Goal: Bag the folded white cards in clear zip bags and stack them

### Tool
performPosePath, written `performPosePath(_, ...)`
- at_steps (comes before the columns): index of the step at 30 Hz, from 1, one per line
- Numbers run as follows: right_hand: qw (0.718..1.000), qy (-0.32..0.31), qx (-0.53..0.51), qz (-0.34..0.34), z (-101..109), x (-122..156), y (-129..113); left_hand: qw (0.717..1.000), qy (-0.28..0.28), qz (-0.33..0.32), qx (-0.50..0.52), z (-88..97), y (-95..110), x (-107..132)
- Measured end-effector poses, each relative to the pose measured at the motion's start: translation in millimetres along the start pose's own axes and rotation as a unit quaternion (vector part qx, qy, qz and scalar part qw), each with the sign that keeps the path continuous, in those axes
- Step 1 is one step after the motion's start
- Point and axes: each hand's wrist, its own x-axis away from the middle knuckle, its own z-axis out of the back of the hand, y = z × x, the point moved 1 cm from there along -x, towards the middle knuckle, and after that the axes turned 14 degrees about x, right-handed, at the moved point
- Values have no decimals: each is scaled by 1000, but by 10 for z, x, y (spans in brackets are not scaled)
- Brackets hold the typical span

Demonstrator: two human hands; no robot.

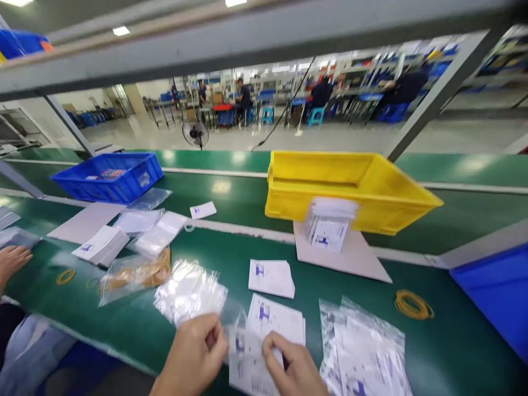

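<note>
My left hand (200, 352) is closed in a pinch on the edge of a clear plastic bag (234, 319). My right hand (291, 366) has its thumb and finger closed on a white printed booklet (249, 368), which lies at the bag; how far inside it is, I cannot tell. Just behind are a stack of white booklets (272, 316) and a smaller stack of printed cards (270, 276). Left of these lies a shiny pile of clear bags (190, 291). Right of my right hand are bagged booklets (369, 352).
A yellow bin (322, 192) stands behind a bundle of booklets (330, 234) on cardboard (350, 259). Yellow rubber bands (413, 305) lie right. A blue bin (111, 179) and bag of rubber bands (138, 275) sit left, near another person's hand (14, 261).
</note>
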Motion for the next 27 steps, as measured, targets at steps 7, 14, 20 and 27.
performPosePath(7,973,213,-8,-84,521,436,-73,998,36,23,-43,-14,175,-31)
performPosePath(14,976,165,59,127,451,467,-201,998,15,-35,-44,-170,276,-4)
performPosePath(20,994,9,-80,74,261,339,-266,995,-24,-88,28,-189,334,-1)
performPosePath(27,975,148,-113,122,210,386,-235,956,-3,47,290,36,366,-29)
